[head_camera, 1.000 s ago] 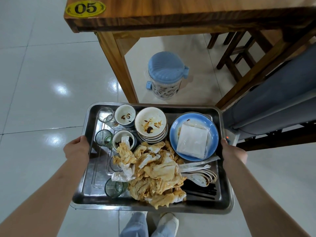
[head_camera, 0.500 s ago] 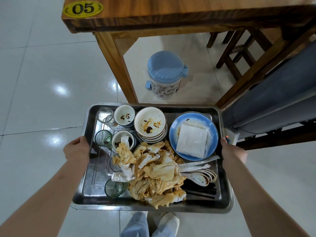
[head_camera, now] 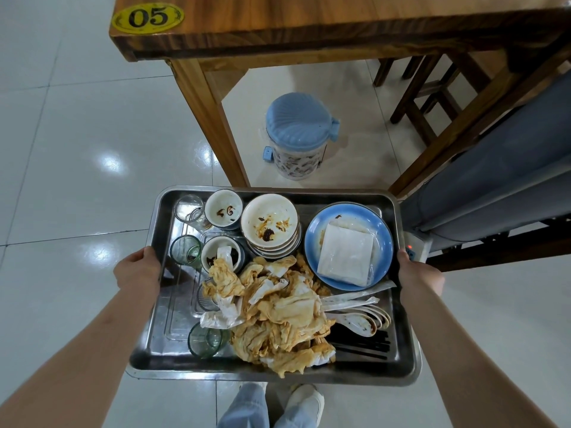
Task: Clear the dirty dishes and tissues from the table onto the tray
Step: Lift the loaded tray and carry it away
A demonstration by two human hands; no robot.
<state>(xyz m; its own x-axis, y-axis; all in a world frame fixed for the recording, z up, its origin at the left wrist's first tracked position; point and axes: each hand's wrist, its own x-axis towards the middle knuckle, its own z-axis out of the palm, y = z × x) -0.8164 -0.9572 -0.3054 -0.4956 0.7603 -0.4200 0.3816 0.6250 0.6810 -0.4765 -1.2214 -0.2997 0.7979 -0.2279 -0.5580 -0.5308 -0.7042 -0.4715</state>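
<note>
Left hand (head_camera: 136,273), right hand (head_camera: 418,273) grip tray (head_camera: 401,350) edges; fingers likely beneath.

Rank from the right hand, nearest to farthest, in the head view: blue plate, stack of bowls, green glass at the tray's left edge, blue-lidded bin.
From the right hand on the tray's right rim:
1. Blue plate, just left of that hand.
2. Stack of bowls, tray's far middle.
3. Green glass, across the tray by the left hand.
The blue-lidded bin on the floor under the table looks comparably far to the glass; too close to call.

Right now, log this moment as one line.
tray: loaded, carried off table | left hand: grips left rim | right hand: grips right rim | tissues: heaped on tray
</note>
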